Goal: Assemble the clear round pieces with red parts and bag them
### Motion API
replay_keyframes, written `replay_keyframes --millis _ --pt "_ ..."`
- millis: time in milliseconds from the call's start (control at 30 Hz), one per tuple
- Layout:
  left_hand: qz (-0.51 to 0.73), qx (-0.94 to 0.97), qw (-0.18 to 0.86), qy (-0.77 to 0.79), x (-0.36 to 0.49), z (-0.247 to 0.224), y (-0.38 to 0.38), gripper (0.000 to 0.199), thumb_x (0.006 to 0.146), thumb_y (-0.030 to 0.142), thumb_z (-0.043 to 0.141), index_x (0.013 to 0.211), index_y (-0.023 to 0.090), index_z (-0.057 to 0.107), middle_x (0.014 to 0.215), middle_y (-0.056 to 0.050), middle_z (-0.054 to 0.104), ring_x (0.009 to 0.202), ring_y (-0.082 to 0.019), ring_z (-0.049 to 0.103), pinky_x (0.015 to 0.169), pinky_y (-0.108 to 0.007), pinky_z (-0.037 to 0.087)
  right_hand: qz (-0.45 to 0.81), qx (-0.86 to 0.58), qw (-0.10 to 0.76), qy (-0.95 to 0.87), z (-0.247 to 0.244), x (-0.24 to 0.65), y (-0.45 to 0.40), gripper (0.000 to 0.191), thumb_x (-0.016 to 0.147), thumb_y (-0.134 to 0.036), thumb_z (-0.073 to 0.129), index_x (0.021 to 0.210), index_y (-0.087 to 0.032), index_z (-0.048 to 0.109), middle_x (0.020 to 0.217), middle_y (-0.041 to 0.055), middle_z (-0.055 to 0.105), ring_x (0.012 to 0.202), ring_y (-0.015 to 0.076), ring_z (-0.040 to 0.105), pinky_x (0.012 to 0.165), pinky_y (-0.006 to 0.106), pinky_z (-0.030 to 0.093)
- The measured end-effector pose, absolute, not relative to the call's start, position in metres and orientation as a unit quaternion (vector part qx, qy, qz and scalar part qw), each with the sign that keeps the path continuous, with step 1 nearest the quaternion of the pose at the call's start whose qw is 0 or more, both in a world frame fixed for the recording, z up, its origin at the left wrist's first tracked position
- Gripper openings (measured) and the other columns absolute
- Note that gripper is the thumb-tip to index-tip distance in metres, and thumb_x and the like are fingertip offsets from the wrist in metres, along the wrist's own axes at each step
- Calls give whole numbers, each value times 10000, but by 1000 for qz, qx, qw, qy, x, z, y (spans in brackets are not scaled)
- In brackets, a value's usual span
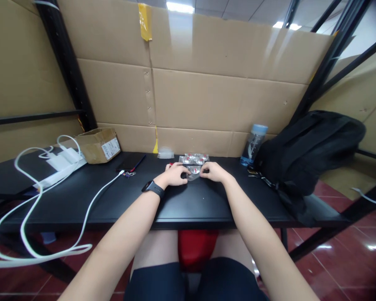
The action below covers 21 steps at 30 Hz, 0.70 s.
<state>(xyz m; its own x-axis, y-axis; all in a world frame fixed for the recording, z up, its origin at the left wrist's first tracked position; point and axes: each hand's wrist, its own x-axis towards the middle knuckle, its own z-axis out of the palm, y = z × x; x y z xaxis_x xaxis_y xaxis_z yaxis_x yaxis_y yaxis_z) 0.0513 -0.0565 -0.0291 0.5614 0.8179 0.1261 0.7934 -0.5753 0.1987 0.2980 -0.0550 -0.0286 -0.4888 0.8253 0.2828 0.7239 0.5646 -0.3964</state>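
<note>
A small clear plastic bag [194,170] with a shiny, red-marked item in it lies between my hands at the middle of the black table. My left hand [174,174], with a dark watch [153,188] on its wrist, is closed at the bag's left edge. On the other side, the curled fingers of my right hand [215,172] pinch the bag's right edge. Just behind lie several similar clear packets [194,158] with red and silver contents. Something red shows partly behind my left fingers; its kind is hidden.
At the left stand an open cardboard box [97,145] and a white power strip [61,169] with loose cables. A dark phone [130,163] lies nearby. A clear plastic piece [166,153] sits by the cardboard wall [194,100]. To the right are a water bottle [253,144] and a black backpack [310,146].
</note>
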Motion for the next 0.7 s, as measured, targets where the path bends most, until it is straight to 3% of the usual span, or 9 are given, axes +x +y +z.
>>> replay_keyframes --millis 167,400,500,600,700 --pt "180 863 67 467 54 -24 -60 258 852 468 611 983 311 769 1280 -13 683 1261 -320 469 1033 -492 352 141 -466 248 -837 -30 297 -48 84 831 -214 692 765 -190 737 889 27 748 887 184 663 869 284 468" --pt "210 810 69 544 61 -28 -55 267 855 464 597 784 279 775 1132 -24 729 1160 -322 524 983 -488 393 96 -511 237 -821 -30 294 -48 134 806 -203 680 672 -191 685 900 43 711 962 213 634 933 327 453" --pt "213 810 33 545 62 -33 -54 331 852 508 593 717 257 762 1043 -60 730 1116 -326 534 976 -495 388 48 -521 280 -805 -30 287 -54 38 759 -197 718 794 -194 701 965 62 678 971 228 621 917 345 468" --pt "218 813 -3 541 65 -35 -56 379 851 555 592 721 244 765 1013 -89 718 1092 -324 535 978 -489 382 30 -459 333 -823 -29 279 -58 225 735 -143 716 955 -195 713 1113 80 645 1058 225 607 957 340 457" --pt "216 811 -25 544 66 -35 -58 386 860 572 584 765 241 759 1029 -97 708 1105 -324 525 978 -481 378 38 -426 295 -854 -29 270 -61 181 767 -182 713 939 -230 740 1150 62 670 1109 243 602 1002 382 421"
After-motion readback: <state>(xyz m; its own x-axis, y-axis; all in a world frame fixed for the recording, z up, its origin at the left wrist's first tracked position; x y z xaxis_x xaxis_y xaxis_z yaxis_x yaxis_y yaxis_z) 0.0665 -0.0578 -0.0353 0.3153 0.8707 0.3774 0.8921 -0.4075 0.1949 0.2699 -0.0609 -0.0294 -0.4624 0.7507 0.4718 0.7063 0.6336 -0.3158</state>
